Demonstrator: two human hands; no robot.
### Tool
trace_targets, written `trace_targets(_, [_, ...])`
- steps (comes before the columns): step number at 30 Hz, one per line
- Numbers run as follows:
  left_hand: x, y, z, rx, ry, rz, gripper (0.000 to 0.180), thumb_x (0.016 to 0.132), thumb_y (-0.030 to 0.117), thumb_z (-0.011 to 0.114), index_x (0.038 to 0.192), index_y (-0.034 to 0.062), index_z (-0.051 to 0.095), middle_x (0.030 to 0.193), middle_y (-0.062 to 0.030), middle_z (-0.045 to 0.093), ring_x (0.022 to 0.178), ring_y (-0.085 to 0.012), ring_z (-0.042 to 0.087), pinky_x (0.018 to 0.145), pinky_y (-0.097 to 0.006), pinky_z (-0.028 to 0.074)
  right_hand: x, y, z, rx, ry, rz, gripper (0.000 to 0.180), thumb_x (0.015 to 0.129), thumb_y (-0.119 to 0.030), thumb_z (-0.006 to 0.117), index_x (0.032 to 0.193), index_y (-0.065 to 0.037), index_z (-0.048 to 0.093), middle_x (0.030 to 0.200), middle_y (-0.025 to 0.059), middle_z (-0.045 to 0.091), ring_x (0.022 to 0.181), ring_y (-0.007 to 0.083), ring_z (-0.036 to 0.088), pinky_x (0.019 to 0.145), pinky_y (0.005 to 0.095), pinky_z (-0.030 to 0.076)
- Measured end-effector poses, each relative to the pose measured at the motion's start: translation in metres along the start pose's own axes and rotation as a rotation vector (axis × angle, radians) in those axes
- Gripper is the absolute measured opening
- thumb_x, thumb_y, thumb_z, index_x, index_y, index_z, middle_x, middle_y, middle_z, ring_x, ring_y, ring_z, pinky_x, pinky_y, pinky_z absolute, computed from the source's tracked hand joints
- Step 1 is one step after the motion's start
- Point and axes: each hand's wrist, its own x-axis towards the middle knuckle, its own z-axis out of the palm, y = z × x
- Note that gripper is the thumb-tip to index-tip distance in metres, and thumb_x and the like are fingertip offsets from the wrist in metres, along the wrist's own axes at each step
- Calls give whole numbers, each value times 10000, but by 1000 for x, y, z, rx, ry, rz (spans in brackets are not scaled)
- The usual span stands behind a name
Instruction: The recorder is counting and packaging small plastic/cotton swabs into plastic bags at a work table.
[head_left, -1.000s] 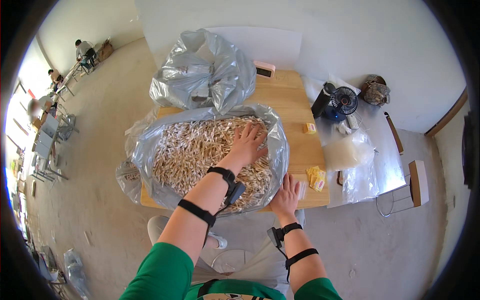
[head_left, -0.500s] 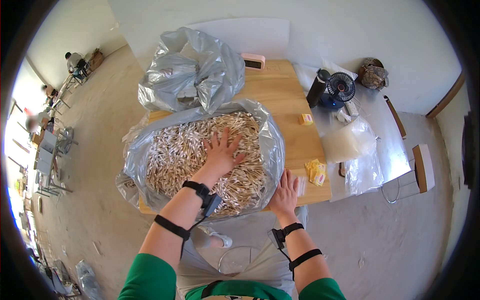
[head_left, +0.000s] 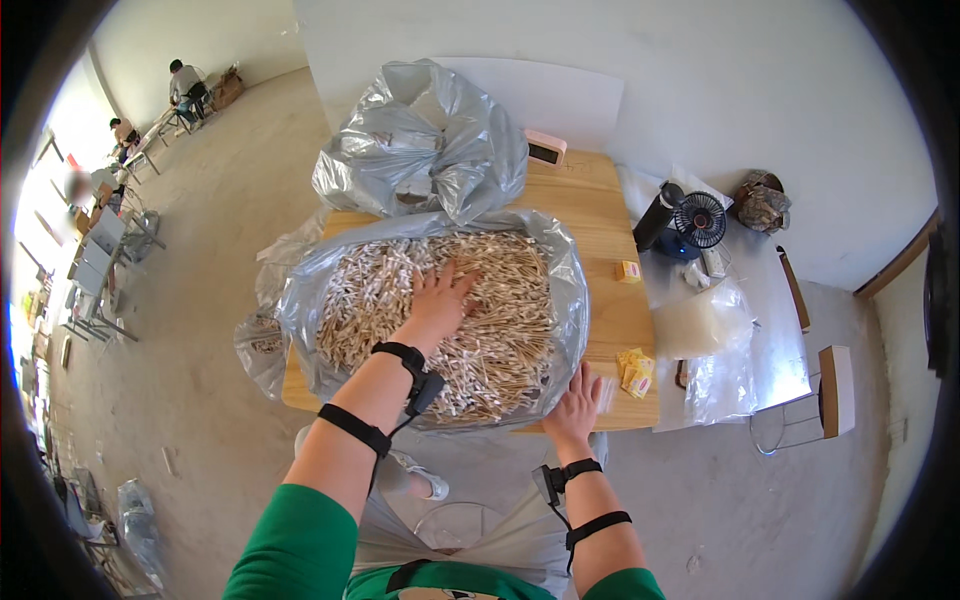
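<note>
A wide grey plastic bag (head_left: 568, 290) lies open on the wooden table (head_left: 600, 205), filled with loose cotton swabs (head_left: 500, 345) that have pale sticks and white tips. My left hand (head_left: 436, 305) rests palm down on the heap, fingers apart and fingertips partly among the swabs. Beside the bag's near right corner, my right hand (head_left: 574, 408) lies on the table's front edge with its fingers stretched out. Small clear plastic bags (head_left: 607, 394) are just right of its fingers. Yellow packets (head_left: 635, 374) sit a little farther right.
A second grey bag (head_left: 425, 140), gathered at its top, stands behind the open one. A pink-framed device (head_left: 545, 148) and a small yellow box (head_left: 628, 271) are also on the table. On the metal side table are a fan (head_left: 698, 220), a black bottle (head_left: 657, 215) and clear plastic bags (head_left: 710, 325).
The view has shifted, so the table appears lower and farther right. My left hand has moved slightly left and away over the swabs, its fingers less spread. My right hand stays at the table edge.
</note>
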Motion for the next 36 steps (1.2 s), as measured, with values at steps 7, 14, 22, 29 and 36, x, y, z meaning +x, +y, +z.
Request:
trace_targets(7, [-7,11,-23,42,-95,-114,696,845,460,546,1433,252,237,1484,-155,188,1340,-434,180,1077,-577,75,1,-6,7,78,41,21,518,846,-335,466,1300,-85,451,1425,117,350,1334,316,277,1090,513,143])
trace_targets(14, [-67,-24,-48,87,-42,-63,761,788,529,586,1419,218,297,1504,-139,138,1371,-419,59,1070,-599,15,0,-1,-3,38,14,32,552,843,-336,471,1329,-82,409,1425,127,342,1336,315,269,1094,495,142])
trace_targets(22, [-18,-54,-2,40,169,-87,569,866,529,461,1327,195,459,1485,-122,198,1377,-376,70,1045,-633,40,5,-8,0,23,34,5,519,851,-328,452,1311,-89,440,1426,124,348,1333,312,280,1094,504,133])
trace_targets(29, [-49,-45,27,-25,180,22,559,881,527,421,1339,208,438,1494,-120,172,1379,-339,107,1052,-612,82,-3,-9,-5,44,38,45,524,836,-336,475,1301,-94,454,1416,107,369,1330,310,283,1099,502,125])
trace_targets(36, [-28,-39,-9,-31,-91,-112,598,876,523,428,1387,220,360,1509,-108,129,1387,-339,71,1063,-608,60,-3,-9,1,58,71,36,516,836,-337,473,1287,-85,467,1416,106,368,1325,309,293,1098,502,132])
